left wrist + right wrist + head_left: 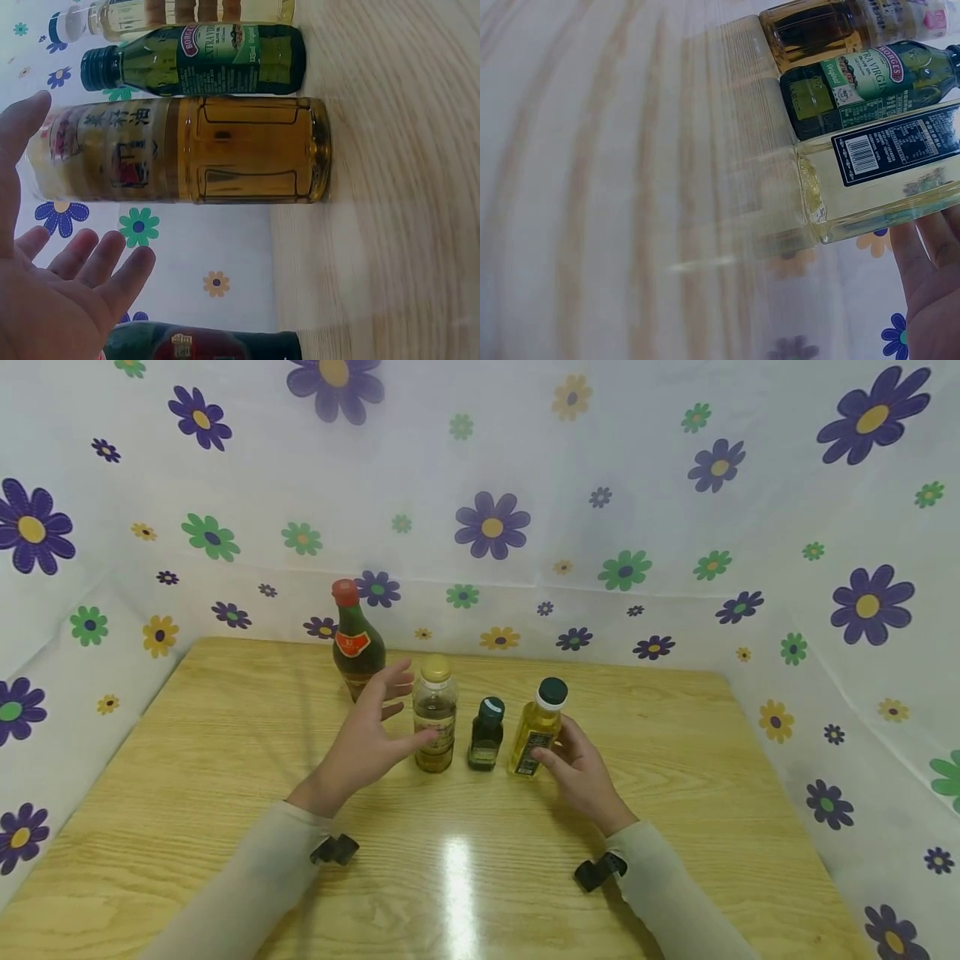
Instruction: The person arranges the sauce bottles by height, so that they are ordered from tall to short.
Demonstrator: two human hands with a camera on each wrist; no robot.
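Observation:
My right hand (588,777) holds a clear square bottle of yellow oil (528,739) with a dark green cap, thumb on the front label and fingers round its far side. Left of it stands a small dark green olive oil bottle (486,739). Then comes a yellow-capped bottle of amber oil (435,710), its Chinese label showing in the left wrist view. My left hand (367,727) is beside that bottle with fingers spread and thumb overlapping its front. Behind the left fingers is a tall dark bottle (358,647) with a red cap, its lower part partly hidden.
The bottles are on a wood-grain table (420,868). A white cloth (645,510) printed with flowers hangs along the table's back and sides. Each wrist wears a small black camera mount, including the left mount (335,849) and the right mount (600,871).

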